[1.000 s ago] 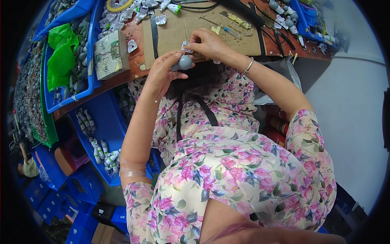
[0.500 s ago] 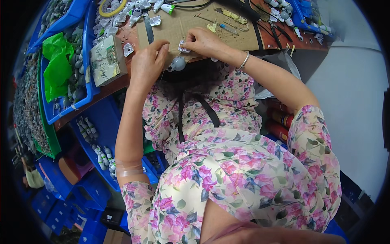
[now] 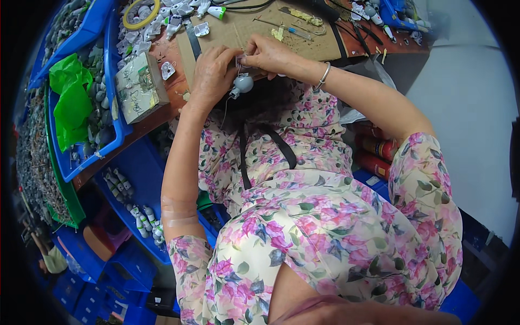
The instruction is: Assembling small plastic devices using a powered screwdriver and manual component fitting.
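Both my hands meet at the near edge of a cardboard sheet. My right hand pinches a small white plastic piece, now mostly covered by fingers. Against it, the closed fingertips of my left hand come in from the left; what they grip is hidden. Just below the fingertips hangs a round grey bulb-shaped part with a narrower end. A thin wire trails down from it over my lap.
White plastic pieces and a yellow tape roll crowd the table's far left. A whitish block stands beside a blue bin holding grey parts and a green bag. Pliers and a blue-handled screwdriver lie right.
My left hand has moved right, closing the gap to my right hand. The white piece, visible before, is now largely covered. The bulb part hangs slightly farther right.
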{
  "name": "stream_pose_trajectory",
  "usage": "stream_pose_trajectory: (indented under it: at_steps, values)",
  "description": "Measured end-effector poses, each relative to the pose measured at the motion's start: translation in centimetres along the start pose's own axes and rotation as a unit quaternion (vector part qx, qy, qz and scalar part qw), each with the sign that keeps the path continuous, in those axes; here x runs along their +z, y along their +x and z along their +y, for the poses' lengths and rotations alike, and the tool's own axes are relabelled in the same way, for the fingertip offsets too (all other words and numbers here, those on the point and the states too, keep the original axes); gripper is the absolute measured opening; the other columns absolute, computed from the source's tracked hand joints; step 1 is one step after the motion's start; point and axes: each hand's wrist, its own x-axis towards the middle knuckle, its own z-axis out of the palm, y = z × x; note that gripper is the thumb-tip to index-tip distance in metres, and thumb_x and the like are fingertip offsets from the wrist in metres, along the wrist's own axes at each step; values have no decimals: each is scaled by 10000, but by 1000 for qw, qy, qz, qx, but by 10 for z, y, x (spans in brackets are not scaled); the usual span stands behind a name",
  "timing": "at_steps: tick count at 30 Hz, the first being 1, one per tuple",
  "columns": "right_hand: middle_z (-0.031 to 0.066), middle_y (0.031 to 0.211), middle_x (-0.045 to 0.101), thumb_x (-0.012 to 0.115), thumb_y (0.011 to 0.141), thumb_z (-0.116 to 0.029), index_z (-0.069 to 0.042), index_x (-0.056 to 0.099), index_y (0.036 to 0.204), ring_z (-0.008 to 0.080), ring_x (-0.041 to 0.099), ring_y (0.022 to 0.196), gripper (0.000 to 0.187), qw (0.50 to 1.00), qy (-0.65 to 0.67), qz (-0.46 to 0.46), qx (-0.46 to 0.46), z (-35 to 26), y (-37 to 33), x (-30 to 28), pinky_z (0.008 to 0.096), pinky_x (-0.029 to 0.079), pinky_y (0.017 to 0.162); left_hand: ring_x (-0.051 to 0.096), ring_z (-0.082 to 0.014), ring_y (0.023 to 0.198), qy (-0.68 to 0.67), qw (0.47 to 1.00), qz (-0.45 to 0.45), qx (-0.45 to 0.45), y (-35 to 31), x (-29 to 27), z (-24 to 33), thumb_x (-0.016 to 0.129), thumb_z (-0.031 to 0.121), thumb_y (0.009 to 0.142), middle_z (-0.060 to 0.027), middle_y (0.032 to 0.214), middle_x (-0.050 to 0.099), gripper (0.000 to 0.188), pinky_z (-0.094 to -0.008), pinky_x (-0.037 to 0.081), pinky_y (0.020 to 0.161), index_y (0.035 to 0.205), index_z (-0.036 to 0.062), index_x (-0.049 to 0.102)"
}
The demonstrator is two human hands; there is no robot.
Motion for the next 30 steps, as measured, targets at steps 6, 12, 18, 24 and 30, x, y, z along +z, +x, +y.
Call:
stream_pose_trajectory:
  at_steps: [6, 12, 18, 24, 30]
  values:
    - [86, 633, 619, 651, 838, -278, -8, 583, 902, 142, 600, 488, 286, 999, 1, -47, -22, 3, 7, -2, 274, 501, 415, 545, -320, 897, -3, 999, 33, 1, -7, -3, 6, 692, 10, 660, -104, 916, 583, 407, -406, 443, 788, 1052, 51, 588]
    - [18, 705, 592, 630, 877, -281, -31, 572, 937, 80, 568, 566, 264, 995, 70, -67, -23, -2, -2, -2, 214, 462, 453, 601, -241, 907, -250, 954, 28, -162, -22, -14, 15, 618, 54, 815, -117, 998, 617, 391, -348, 476, 772, 1187, 17, 504]
    - [3, 765, 590, 612, 894, -282, -37, 569, 991, 70, 571, 615, 268, 983, 165, -50, -59, -7, -9, 11, 196, 455, 479, 605, -110, 840, -376, 872, 45, -311, -24, -5, 23, 545, 164, 936, -77, 932, 648, 241, -253, 482, 722, 1096, -15, 549]
    - [22, 909, 590, 556, 920, -266, -31, 562, 1031, 77, 586, 695, 261, 941, 318, -120, -2, -6, -12, 5, 198, 477, 525, 562, -57, 861, -406, 861, 97, -292, -30, 6, 19, 521, 191, 964, -13, 955, 612, 235, -198, 445, 759, 1108, 6, 544]
    - [27, 929, 584, 578, 902, -229, -31, 542, 1081, 86, 592, 740, 270, 944, 308, -119, -15, 2, -10, 11, 210, 492, 570, 565, -63, 877, -419, 851, 102, -300, -27, 7, 22, 529, 164, 958, -23, 960, 615, 212, -210, 454, 771, 1092, 2, 556]
